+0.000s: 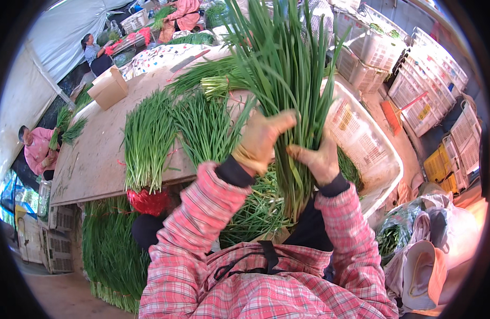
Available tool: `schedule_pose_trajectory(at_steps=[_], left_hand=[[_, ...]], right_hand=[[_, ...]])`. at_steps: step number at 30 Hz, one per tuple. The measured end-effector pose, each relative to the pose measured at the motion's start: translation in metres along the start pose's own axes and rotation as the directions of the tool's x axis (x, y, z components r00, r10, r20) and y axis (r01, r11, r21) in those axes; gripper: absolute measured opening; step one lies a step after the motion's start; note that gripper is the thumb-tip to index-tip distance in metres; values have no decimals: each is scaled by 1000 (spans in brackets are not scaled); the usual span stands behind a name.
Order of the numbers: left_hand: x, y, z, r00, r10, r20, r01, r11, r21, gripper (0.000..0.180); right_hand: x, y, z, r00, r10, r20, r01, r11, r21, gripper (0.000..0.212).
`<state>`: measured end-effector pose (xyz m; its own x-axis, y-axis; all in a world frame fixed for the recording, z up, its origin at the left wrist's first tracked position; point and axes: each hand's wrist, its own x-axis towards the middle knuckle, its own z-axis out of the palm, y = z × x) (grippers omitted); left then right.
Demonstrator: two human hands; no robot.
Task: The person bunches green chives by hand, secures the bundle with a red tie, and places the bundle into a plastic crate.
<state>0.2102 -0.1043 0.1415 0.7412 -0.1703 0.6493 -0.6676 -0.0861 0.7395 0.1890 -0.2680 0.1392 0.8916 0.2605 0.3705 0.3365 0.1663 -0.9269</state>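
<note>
A tall upright bunch of garlic chives point(309, 80) stands in front of me, its leaves fanning out at the top and its lower end hanging by my lap. My right hand point(318, 158), in a thin yellowish glove, closes round its right side with the thumb across the front. From the left, my left hand point(262, 139), gloved too and slightly blurred, grips it with the thumb over the leaves; its other fingers are partly hidden. Loose garlic chives point(253, 210) lie beneath my hands.
Two chive bundles point(149, 138) point(208, 125) lie on the wooden table point(99, 154). A white plastic crate point(383, 154) stands at my right. More chives point(112, 250) stand below the table. A cardboard box point(108, 87), a broom point(392, 116), stacked crates point(428, 74) and other people point(40, 151) surround this spot.
</note>
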Motion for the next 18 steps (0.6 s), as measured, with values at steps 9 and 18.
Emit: schedule_pose_trajectory(at_steps=[9, 18], left_hand=[[60, 39, -43, 973, -227, -49, 184, 884, -429, 33], [41, -36, -77, 962, -183, 204, 147, 973, 177, 36]], right_hand=[[81, 8, 18, 987, -78, 142, 84, 996, -39, 67], [100, 34, 29, 966, -189, 175, 198, 980, -34, 51]])
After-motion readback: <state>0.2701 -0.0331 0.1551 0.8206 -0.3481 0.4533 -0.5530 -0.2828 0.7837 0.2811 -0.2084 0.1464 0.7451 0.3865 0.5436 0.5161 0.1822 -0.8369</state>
